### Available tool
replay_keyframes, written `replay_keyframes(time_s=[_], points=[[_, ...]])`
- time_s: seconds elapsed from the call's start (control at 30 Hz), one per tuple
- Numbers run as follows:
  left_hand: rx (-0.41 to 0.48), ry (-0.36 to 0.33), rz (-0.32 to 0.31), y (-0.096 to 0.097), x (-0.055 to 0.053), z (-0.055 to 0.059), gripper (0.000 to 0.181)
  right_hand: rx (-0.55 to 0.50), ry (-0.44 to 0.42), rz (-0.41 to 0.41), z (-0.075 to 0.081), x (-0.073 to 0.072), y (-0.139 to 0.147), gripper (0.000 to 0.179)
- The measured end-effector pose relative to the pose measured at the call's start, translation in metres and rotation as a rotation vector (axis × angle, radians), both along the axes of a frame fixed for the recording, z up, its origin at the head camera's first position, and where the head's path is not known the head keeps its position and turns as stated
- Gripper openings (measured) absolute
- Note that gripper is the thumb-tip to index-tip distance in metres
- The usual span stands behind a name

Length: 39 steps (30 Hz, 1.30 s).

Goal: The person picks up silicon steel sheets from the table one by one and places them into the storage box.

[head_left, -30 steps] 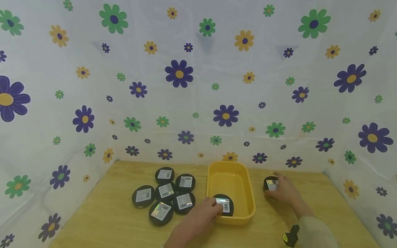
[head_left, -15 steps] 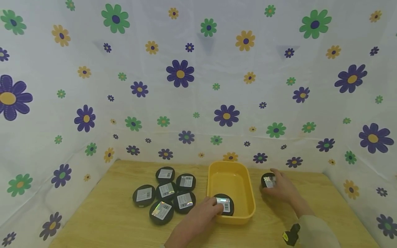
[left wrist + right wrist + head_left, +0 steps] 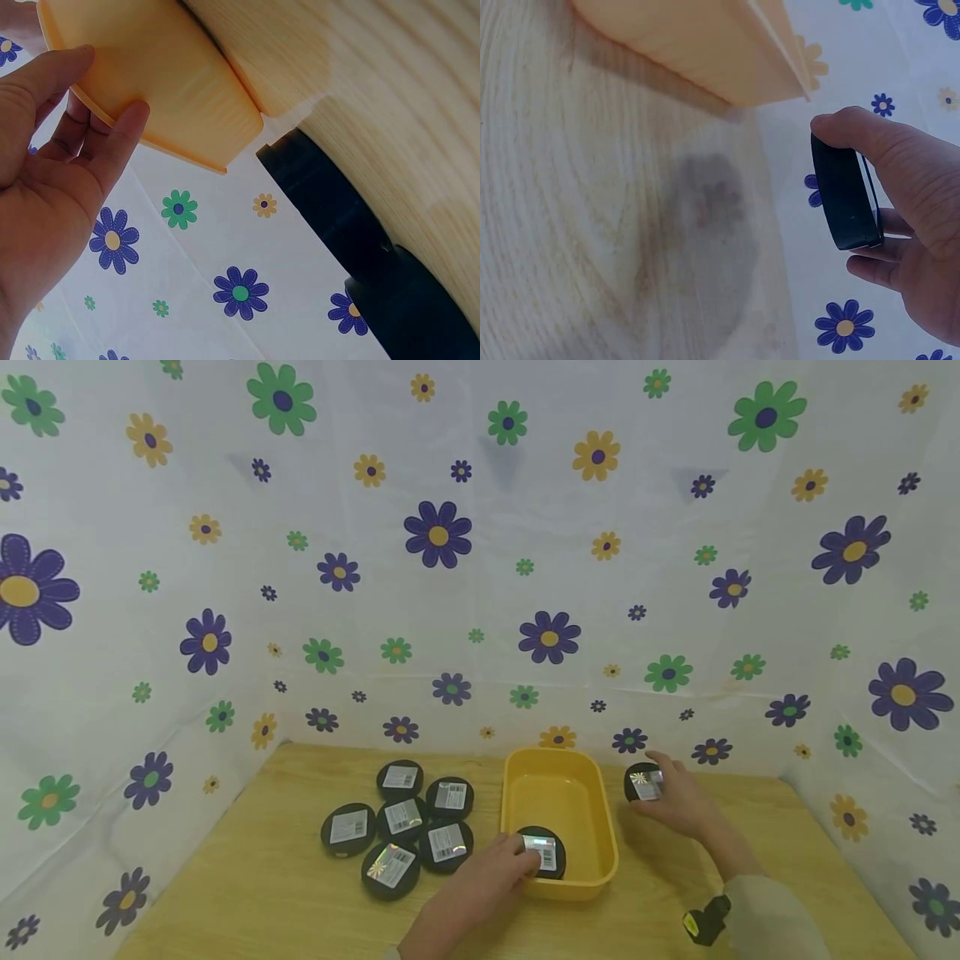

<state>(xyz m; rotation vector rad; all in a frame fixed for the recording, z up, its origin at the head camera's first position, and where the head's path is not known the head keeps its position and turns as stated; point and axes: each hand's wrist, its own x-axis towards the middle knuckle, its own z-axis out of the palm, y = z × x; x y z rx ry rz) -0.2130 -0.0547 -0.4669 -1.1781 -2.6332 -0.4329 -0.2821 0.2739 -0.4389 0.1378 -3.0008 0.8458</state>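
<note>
While our left hand [image 3: 489,870] pinches the yellow tray [image 3: 572,890] by its near-left rim, we've got a black puck [image 3: 642,782] pinched in our right hand [image 3: 686,802], above the table [image 3: 255,868], right of the tray's far half.

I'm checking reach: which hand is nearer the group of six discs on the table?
Left. The left hand is at the near left corner of the tray, just right of the discs; the right hand is across the tray from them, holding another disc.
</note>
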Motion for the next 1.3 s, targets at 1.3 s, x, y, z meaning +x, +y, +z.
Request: replay_keyframes(time_s=[1.3], points=[[-0.033,-0.024,0.01,-0.001,0.0,0.002,0.02,0.053,0.097,0.193,0.036,0.021,-0.063,0.089]])
